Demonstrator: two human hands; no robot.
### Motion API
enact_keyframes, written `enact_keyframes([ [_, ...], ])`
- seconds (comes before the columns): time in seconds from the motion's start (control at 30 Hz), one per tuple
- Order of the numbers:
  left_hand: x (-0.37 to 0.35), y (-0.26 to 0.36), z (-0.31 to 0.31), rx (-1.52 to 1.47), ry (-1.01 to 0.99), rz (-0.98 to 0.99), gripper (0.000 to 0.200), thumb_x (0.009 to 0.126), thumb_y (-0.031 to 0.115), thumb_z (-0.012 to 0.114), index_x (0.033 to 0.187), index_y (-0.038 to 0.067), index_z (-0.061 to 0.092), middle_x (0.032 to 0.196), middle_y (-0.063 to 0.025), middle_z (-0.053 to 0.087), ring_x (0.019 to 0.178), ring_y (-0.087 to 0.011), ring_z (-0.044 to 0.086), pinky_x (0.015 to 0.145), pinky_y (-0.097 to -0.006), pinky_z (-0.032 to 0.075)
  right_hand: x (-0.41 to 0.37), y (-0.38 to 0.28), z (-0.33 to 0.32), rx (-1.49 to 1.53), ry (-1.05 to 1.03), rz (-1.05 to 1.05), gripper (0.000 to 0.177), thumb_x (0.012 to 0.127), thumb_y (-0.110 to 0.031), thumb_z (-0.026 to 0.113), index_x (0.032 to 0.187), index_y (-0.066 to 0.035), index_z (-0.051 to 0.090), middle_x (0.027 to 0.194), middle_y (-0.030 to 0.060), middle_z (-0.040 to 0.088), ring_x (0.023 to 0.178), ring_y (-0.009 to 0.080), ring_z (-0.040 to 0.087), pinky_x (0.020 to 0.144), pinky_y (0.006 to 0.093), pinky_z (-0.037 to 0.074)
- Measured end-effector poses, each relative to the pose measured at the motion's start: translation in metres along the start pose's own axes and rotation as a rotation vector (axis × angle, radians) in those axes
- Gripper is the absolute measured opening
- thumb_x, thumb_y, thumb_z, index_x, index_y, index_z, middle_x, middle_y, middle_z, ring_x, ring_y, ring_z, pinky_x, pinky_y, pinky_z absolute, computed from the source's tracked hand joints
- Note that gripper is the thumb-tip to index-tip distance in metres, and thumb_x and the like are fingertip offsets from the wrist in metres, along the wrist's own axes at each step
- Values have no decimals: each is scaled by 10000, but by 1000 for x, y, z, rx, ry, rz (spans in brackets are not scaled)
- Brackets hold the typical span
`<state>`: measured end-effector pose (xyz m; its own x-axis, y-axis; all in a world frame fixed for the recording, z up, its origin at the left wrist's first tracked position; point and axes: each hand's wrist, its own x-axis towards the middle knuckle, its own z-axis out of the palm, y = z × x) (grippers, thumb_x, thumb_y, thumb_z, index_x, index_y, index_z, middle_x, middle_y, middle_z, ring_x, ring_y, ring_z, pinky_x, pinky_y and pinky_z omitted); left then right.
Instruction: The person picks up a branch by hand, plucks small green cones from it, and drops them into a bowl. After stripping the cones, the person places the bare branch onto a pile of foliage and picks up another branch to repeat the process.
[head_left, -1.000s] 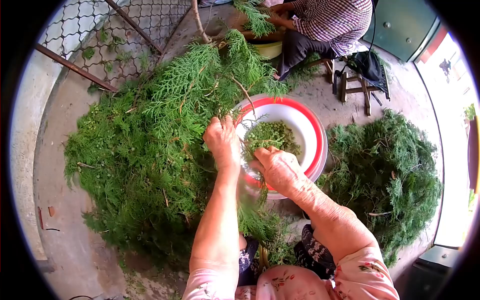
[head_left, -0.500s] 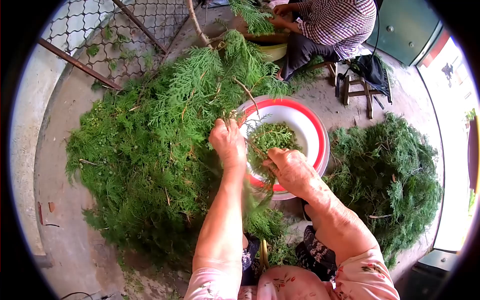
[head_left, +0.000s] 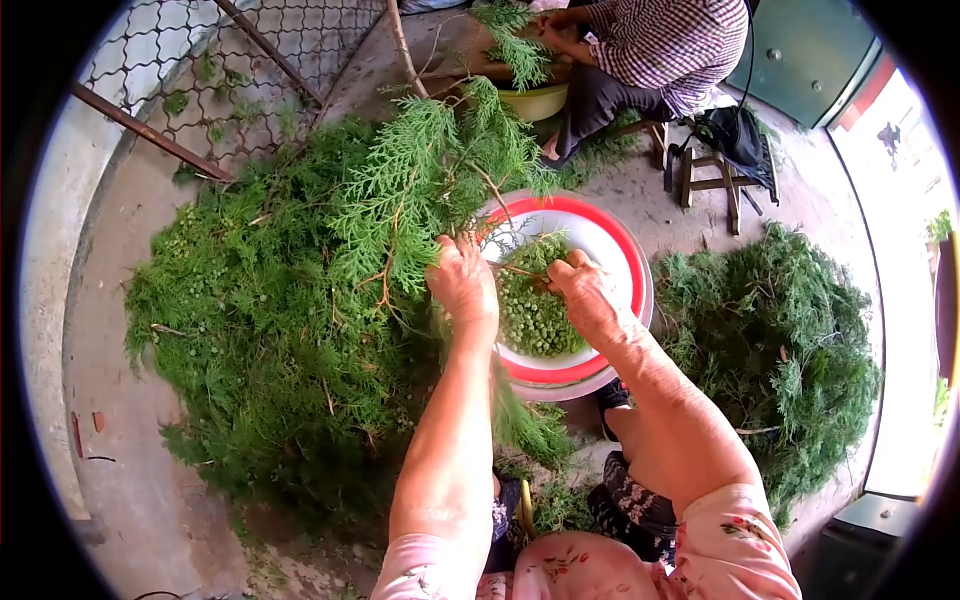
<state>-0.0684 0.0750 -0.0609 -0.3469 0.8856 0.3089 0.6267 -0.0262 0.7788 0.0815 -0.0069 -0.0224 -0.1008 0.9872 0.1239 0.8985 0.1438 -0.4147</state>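
Observation:
Over the left rim of a white basin with a red band [head_left: 633, 250], my left hand [head_left: 465, 285] is closed on a leafy evergreen branch [head_left: 420, 150]. The branch fans out beyond the hand, its bare stem rising to the top of the view. My right hand [head_left: 592, 300] pinches the end of a thin twig [head_left: 520, 270] that stretches across the basin from near my left hand. Small round green cones [head_left: 540, 318] lie heaped in the basin below. Both sets of fingertips are partly hidden.
A large pile of cut greenery [head_left: 280, 330] spreads on the left, another pile [head_left: 770, 360] on the right. Ahead, a person in a checked shirt [head_left: 670, 50] sits by a yellow-green tub [head_left: 535, 102]. A wooden stool [head_left: 715, 185] and wire mesh panel [head_left: 270, 75] stand nearby.
My right hand has moved slightly up and right, now with a thin twig stretched between the hands. More of the cones in the basin show. The leafy branch has shifted a little.

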Motion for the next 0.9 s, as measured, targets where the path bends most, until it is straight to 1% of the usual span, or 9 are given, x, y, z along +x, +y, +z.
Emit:
enact_keyframes([
  [0.1, 3, -3, 2, 58, 34, 103, 211, 866, 164, 566, 729, 11, 521, 598, -127, 578, 526, -219, 557, 525, -361, 440, 1, 2, 8, 15, -5, 11, 258, 700, 80, 505, 902, -60, 582, 945, 198, 560, 822, 347, 588, 713, 399, 500],
  [0.2, 1, 28, -23, -127, -74, -231, 206, 863, 175, 573, 742, 13, 534, 602, -140, 578, 526, -244, 554, 528, -371, 438, -1, 30, 27, -88, -116, 172, 240, 724, 51, 512, 914, -74, 587, 909, 186, 590, 818, 327, 597, 727, 390, 498],
  [0.3, 22, 18, -38, -72, 60, -123, 308, 859, 253, 571, 710, -15, 538, 583, -168, 550, 509, -276, 489, 536, -407, 388, -3, 53, 5, 418, 22, 477, 226, 754, 51, 543, 938, -44, 633, 932, 168, 588, 861, 284, 603, 742, 361, 499],
  [0.4, 26, 8, -35, -244, 130, -118, 323, 843, 196, 551, 630, -34, 474, 544, -125, 482, 516, -215, 384, 530, -374, 340, -7, 58, 10, 172, 45, 132, 313, 735, 21, 618, 1044, -30, 602, 1063, 160, 558, 960, 325, 567, 820, 368, 462],
  [0.47, 26, 0, -29, -332, 148, -157, 319, 835, 169, 535, 607, -34, 441, 532, -83, 436, 531, -180, 350, 525, -365, 324, -8, 48, 17, 95, 95, 135, 404, 740, 4, 634, 1134, -33, 552, 1151, 158, 527, 1034, 337, 537, 863, 360, 449],
  [0.67, 25, 5, -32, -360, 175, -167, 286, 803, 142, 509, 589, -22, 412, 541, -50, 396, 546, -154, 320, 529, -350, 317, -3, 11, -11, 661, -228, 1, 568, 753, -151, 683, 1266, -90, 446, 1227, 157, 505, 1140, 285, 491, 993, 370, 386],
  [0.73, 24, 6, -32, -386, 181, -177, 294, 807, 146, 511, 586, -23, 417, 541, -52, 403, 543, -155, 323, 525, -355, 316, -7, -3, -14, 584, -228, -138, 630, 752, -164, 693, 1307, -107, 401, 1249, 146, 493, 1165, 286, 473, 1009, 375, 366],
  [0.83, 16, 35, -44, -390, 89, -320, 326, 822, 170, 529, 577, -24, 434, 536, -56, 419, 538, -155, 336, 518, -362, 313, -5, -18, -10, 783, -208, -17, 572, 760, -187, 686, 1270, -87, 446, 1206, 146, 516, 1109, 274, 510, 961, 369, 396],
  [0.9, 15, 25, -36, -352, 99, -249, 360, 831, 202, 546, 572, -27, 446, 530, -63, 427, 534, -162, 344, 516, -372, 314, -2, -30, -18, 849, -224, 73, 513, 763, -217, 685, 1213, -56, 500, 1141, 145, 552, 1057, 242, 535, 887, 351, 432],
])
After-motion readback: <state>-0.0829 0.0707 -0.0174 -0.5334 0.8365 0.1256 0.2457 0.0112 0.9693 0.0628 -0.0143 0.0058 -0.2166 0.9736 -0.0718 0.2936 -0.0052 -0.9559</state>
